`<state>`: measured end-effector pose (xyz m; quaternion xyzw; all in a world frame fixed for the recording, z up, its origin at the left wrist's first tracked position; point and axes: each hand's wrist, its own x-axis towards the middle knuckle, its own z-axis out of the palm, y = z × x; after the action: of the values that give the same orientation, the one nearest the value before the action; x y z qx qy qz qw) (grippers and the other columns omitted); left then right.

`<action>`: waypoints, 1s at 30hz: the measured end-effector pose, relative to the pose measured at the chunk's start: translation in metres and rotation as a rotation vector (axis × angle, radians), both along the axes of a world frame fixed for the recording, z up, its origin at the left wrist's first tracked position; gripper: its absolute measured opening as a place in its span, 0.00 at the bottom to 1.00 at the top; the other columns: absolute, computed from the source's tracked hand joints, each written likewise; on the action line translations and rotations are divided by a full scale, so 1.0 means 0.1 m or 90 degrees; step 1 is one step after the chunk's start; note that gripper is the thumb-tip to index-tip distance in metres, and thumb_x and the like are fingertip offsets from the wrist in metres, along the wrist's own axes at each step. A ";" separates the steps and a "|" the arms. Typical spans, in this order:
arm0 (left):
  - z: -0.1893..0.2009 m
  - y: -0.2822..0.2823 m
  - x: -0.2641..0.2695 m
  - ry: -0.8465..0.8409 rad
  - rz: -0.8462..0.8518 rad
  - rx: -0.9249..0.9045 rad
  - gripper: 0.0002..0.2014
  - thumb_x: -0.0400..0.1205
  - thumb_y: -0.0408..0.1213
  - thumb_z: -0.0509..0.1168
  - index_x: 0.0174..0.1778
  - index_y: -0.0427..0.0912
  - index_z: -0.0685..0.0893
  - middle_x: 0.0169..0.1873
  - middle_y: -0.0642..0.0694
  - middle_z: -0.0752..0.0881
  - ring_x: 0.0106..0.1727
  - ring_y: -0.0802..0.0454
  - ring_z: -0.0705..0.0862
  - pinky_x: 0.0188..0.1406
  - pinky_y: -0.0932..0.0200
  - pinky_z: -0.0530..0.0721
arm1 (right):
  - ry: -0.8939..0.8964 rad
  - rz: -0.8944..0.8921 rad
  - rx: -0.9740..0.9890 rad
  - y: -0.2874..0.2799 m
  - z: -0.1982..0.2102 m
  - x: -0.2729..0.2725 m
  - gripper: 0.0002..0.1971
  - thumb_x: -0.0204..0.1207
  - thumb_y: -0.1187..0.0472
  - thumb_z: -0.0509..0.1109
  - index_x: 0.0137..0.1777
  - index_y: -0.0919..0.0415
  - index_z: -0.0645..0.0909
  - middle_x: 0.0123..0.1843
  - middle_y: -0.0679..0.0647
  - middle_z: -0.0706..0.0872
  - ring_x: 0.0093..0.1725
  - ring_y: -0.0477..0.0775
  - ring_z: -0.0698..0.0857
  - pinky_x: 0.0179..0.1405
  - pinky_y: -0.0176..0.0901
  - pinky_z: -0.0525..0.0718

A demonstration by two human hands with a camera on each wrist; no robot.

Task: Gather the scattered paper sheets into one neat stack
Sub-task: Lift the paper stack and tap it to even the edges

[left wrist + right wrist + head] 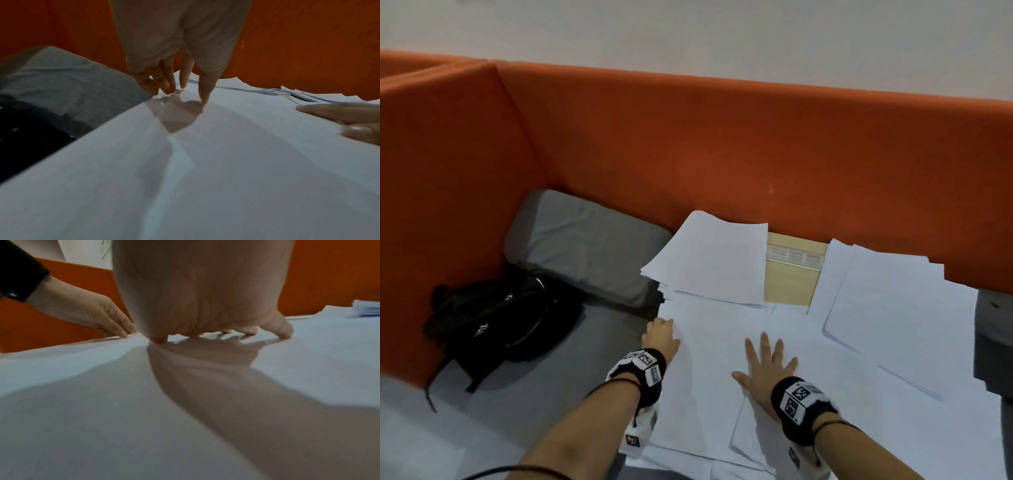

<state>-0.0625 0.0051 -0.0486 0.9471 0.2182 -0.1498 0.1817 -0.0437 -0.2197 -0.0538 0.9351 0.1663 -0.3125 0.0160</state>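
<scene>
White paper sheets [722, 394] lie overlapped across the table. A thicker pile [712, 263] sits at the back and another loose group [893, 308] at the right. My left hand [661, 337] is at the left edge of the near sheets. In the left wrist view its fingertips [168, 91] point down and touch the top sheet [226, 162] near its far corner. My right hand [767, 363] lies flat on the sheets with fingers spread, palm pressing down [222, 331]. Its fingers [349, 120] show at the right of the left wrist view.
An orange padded partition [722, 154] walls the back and left. A grey cushion [585, 250] and a black backpack [500, 325] lie left of the table on the seat. A bare wooden patch with a cable grille [794, 270] shows between the piles. Another grey cushion [993, 342] sits at the right.
</scene>
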 end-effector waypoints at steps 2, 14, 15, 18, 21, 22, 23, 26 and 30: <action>-0.05 -0.04 -0.01 -0.034 0.014 -0.024 0.22 0.83 0.36 0.60 0.74 0.37 0.68 0.73 0.39 0.67 0.74 0.41 0.64 0.73 0.52 0.67 | 0.006 0.003 0.005 -0.02 -0.01 0.01 0.43 0.73 0.28 0.38 0.83 0.51 0.34 0.82 0.58 0.27 0.80 0.72 0.32 0.75 0.77 0.42; -0.04 -0.10 0.25 -0.020 0.081 -0.087 0.26 0.80 0.40 0.64 0.73 0.37 0.67 0.69 0.38 0.73 0.71 0.40 0.72 0.70 0.49 0.72 | -0.083 -0.093 0.101 0.14 0.09 0.31 0.51 0.64 0.38 0.74 0.80 0.53 0.49 0.75 0.62 0.61 0.75 0.65 0.60 0.72 0.58 0.66; -0.04 -0.10 0.27 -0.020 0.068 -0.093 0.26 0.80 0.40 0.65 0.72 0.38 0.68 0.69 0.38 0.73 0.71 0.40 0.71 0.69 0.50 0.72 | -0.088 -0.115 0.104 0.16 0.10 0.34 0.51 0.64 0.40 0.74 0.81 0.53 0.49 0.74 0.62 0.62 0.74 0.65 0.62 0.70 0.56 0.67; -0.08 -0.06 0.32 -0.036 0.077 -0.083 0.29 0.77 0.42 0.69 0.73 0.43 0.69 0.71 0.40 0.67 0.72 0.40 0.64 0.70 0.51 0.69 | -0.052 -0.216 0.154 0.22 0.10 0.43 0.50 0.66 0.47 0.77 0.81 0.57 0.49 0.74 0.62 0.66 0.74 0.64 0.65 0.70 0.54 0.72; -0.11 -0.02 0.39 -0.047 0.100 -0.094 0.36 0.74 0.42 0.74 0.75 0.42 0.65 0.72 0.40 0.64 0.72 0.39 0.63 0.69 0.49 0.70 | -0.036 -0.301 0.200 0.27 0.07 0.48 0.45 0.65 0.52 0.79 0.77 0.60 0.56 0.72 0.60 0.70 0.73 0.62 0.68 0.68 0.54 0.75; -0.11 -0.01 0.40 -0.045 0.100 -0.097 0.38 0.73 0.42 0.74 0.75 0.40 0.64 0.72 0.39 0.63 0.73 0.38 0.63 0.70 0.48 0.70 | -0.048 -0.320 0.200 0.29 0.06 0.47 0.44 0.65 0.52 0.79 0.76 0.61 0.58 0.72 0.60 0.67 0.73 0.62 0.67 0.67 0.53 0.75; -0.12 -0.01 0.42 -0.045 0.102 -0.101 0.39 0.72 0.42 0.75 0.75 0.38 0.63 0.72 0.38 0.63 0.73 0.38 0.63 0.70 0.48 0.71 | -0.060 -0.335 0.195 0.31 0.06 0.47 0.43 0.65 0.52 0.79 0.75 0.62 0.59 0.73 0.60 0.65 0.73 0.63 0.66 0.67 0.53 0.74; -0.12 0.00 0.42 -0.054 0.118 -0.109 0.41 0.70 0.42 0.77 0.75 0.35 0.62 0.71 0.36 0.64 0.73 0.37 0.64 0.70 0.49 0.70 | -0.061 -0.370 0.189 0.33 0.07 0.48 0.42 0.65 0.52 0.79 0.74 0.63 0.60 0.72 0.61 0.64 0.72 0.63 0.67 0.66 0.53 0.75; -0.13 0.04 0.39 -0.067 0.131 -0.129 0.42 0.68 0.40 0.78 0.74 0.35 0.63 0.71 0.35 0.65 0.73 0.37 0.64 0.70 0.48 0.71 | -0.008 -0.416 0.247 0.34 0.05 0.51 0.37 0.64 0.56 0.79 0.70 0.62 0.64 0.64 0.60 0.78 0.64 0.61 0.78 0.63 0.53 0.80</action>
<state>-0.0230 0.0088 -0.0616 0.9028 0.2883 -0.1022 0.3022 0.0070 -0.1860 -0.0490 0.9264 -0.0850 -0.2580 -0.2608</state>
